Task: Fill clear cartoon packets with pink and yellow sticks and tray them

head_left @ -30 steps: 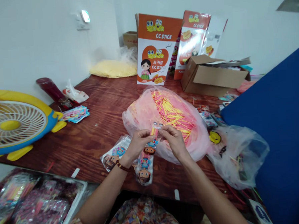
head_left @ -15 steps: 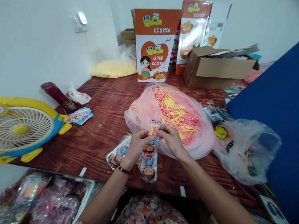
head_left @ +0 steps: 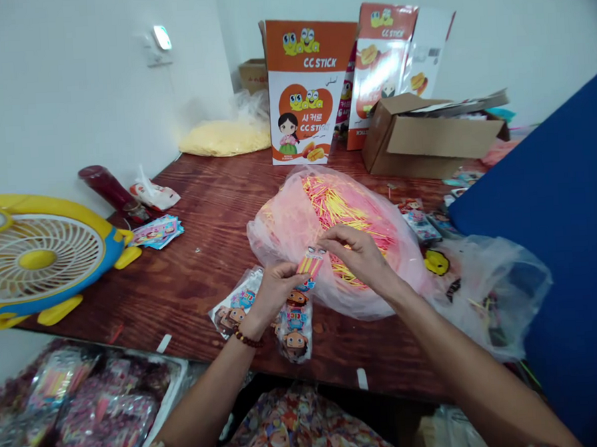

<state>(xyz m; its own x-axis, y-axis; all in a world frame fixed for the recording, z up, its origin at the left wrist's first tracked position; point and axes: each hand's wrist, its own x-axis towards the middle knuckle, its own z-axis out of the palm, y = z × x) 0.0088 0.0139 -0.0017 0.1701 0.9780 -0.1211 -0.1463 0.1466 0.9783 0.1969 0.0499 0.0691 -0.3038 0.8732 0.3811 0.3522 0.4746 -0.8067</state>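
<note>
Between my hands is a small clear packet of pink and yellow sticks [head_left: 310, 263], with printed eyes near its top. My left hand [head_left: 278, 288] pinches its lower left side. At its upper edge the fingertips of my right hand [head_left: 356, 250] are pinched together; whether they grip the packet's edge is hard to make out. Behind lies a big pink plastic bag [head_left: 283, 221] full of loose pink and yellow sticks [head_left: 333, 205]. Below my hands are printed cartoon wrappers [head_left: 295, 334], and another pile of wrappers [head_left: 237, 303] lies beside my left wrist.
A yellow fan [head_left: 40, 257] stands at the left, near a dark red bottle [head_left: 107, 187]. Cartons [head_left: 298, 83] and an opened cardboard box [head_left: 434, 139] line the back. A blue panel [head_left: 559, 236] borders the right. Lower left, a bin holds filled packets [head_left: 103, 414].
My right hand has moved up to the packet's top edge. The packet has tilted to the right, and my left hand stays on it.
</note>
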